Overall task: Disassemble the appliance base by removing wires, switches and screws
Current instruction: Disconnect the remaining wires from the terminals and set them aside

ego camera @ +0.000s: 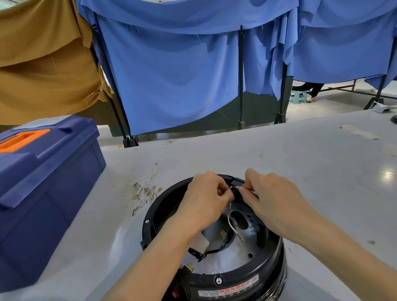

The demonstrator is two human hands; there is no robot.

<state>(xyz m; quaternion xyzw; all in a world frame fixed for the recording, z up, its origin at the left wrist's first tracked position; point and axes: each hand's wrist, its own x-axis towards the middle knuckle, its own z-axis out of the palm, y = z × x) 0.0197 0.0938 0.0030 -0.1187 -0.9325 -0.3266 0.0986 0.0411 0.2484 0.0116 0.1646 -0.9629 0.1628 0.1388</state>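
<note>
Pinching wire [231, 221] (left hand [205, 197], right hand [274, 195])

A pale grey bench [311, 166] fills the foreground, its glossy top scuffed, marked with tape and catching a glare [387, 174] of overhead light at the right. Behind it, blue cloth [175, 69] and, to the left, brown cloth [26, 56] hang in sagging folds over black poles [240, 77]. Below the blue hem shows a light floor [344, 100], with a green stool [298, 97] at the right.

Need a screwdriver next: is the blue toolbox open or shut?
Shut: the toolbox has its lid seated down on the body, and the orange handle lies flat in the lid.
</note>
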